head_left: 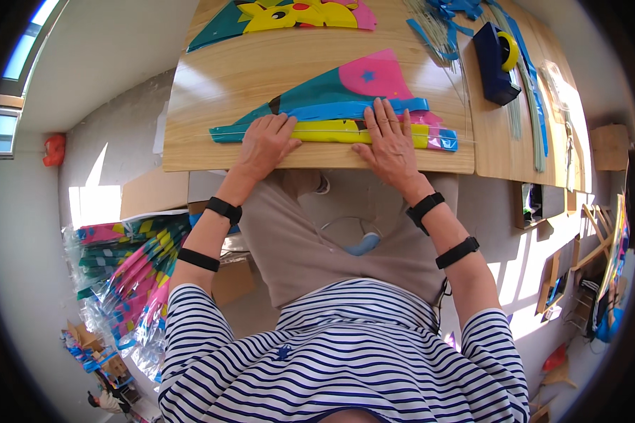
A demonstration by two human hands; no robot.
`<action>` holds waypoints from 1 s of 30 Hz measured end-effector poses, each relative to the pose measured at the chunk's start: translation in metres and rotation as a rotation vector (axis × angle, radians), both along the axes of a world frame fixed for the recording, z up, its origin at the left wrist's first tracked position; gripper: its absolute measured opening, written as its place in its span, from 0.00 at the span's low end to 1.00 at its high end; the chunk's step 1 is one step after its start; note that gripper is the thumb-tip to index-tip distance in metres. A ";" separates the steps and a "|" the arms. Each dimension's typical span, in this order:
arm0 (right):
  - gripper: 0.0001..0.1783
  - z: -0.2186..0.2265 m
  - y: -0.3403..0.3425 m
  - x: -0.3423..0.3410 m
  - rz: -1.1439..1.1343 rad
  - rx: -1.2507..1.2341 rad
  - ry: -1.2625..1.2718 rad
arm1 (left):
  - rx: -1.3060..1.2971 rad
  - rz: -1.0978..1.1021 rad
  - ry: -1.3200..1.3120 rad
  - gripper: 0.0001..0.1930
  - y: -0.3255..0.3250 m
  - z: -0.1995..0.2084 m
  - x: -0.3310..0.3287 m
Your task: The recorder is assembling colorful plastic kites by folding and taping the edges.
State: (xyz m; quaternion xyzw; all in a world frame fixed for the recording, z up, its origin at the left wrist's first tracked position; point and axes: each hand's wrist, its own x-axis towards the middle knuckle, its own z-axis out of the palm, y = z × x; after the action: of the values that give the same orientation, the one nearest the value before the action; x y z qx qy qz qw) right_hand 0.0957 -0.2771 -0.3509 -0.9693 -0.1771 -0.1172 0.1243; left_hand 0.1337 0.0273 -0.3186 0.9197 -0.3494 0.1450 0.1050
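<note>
A folded kite-like plastic sheet (310,92), teal and pink with a yellow strip, lies along the near edge of the wooden table. Across it runs a flat blue ribbon (331,110), and a thin pale rod (437,134) lies along its near fold. My left hand (264,144) rests on the left part of the fold, fingers forward and thumb out to the side. Farther right, my right hand (388,144) lies flat with fingers spread over the ribbon and the yellow strip. Beneath both palms the sheet is hidden.
Another printed sheet (296,17) with a yellow cartoon animal lies at the far side. At the right stand a dark blue tape dispenser (496,67), thin rods (538,141) and blue ribbons (448,46). Bagged colourful sheets (130,275) are heaped at lower left, near a cardboard box (155,195).
</note>
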 end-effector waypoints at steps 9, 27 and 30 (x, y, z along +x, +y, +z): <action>0.36 0.006 0.000 0.005 -0.006 0.041 -0.017 | -0.105 0.054 -0.004 0.12 -0.002 -0.001 0.006; 0.10 0.040 -0.014 0.050 0.000 0.098 0.054 | -0.146 0.137 0.384 0.06 0.001 0.011 0.047; 0.10 0.037 -0.015 0.061 -0.031 0.149 0.060 | -0.141 0.116 0.413 0.09 0.002 0.006 0.060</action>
State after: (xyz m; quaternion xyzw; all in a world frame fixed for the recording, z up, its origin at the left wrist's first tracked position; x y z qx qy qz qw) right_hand 0.1568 -0.2924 -0.3139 -0.9630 -0.1488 -0.1031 0.1996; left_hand 0.1936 0.0292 -0.3124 0.9388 -0.2563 -0.0165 0.2296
